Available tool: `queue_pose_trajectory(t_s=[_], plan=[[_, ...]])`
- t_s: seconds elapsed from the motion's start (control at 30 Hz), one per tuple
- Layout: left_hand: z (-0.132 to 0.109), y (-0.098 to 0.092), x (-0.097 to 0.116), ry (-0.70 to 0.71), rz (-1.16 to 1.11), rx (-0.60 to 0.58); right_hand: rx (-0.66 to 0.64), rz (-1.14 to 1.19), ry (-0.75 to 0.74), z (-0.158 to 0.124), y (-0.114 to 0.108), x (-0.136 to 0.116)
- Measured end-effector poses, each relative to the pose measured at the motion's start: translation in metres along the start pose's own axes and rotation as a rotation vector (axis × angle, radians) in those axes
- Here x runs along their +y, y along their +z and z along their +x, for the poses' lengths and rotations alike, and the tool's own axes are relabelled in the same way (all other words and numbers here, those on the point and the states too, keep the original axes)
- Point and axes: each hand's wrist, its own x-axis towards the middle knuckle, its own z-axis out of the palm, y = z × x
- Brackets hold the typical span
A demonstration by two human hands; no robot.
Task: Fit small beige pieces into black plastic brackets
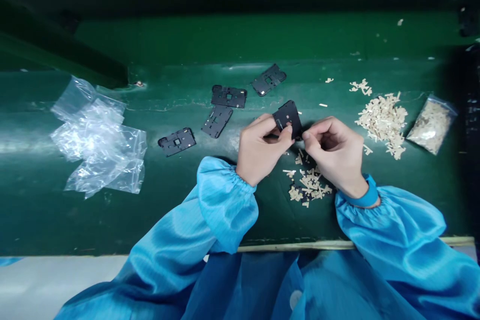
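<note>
We pinch a black plastic frame [288, 116] over the green bench mat [112, 220], its long axis tilted away from us, our left hand [259, 149] nearer with fingers [285, 135] gripping its near edge, our right hand [333, 154] closing fingertips [307, 135] on its lower corner.

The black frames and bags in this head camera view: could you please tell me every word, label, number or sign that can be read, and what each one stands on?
No text can be read in this view.
The black plastic frame between the left hand and right hand shows small light marks, too small to tell if they are characters.
The clear plastic bags and small filled bag show no legible print.
</note>
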Motion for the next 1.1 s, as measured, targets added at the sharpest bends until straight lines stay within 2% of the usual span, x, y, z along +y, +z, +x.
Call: queue_pose_trajectory(t_s=[0.3, 0.8, 1.1], plan=[[-0.0006, 0.0001, -0.0034, 0.029, 0.026, 0.009, -0.036, -0.004, 0.007, -0.0003, -0.0010, 0.0005], [-0.0002, 0.0017, 0.0002, -0.043, -0.091, 0.002, -0.021, 0.045, 0.080, 0.0052, -0.0045, -0.0035], [0.0015, 0.0022, 0.0053, -0.105, -0.143, 0.006, 0.017, 0.000, 0.011, 0.0035, -0.0024, 0.0001]])
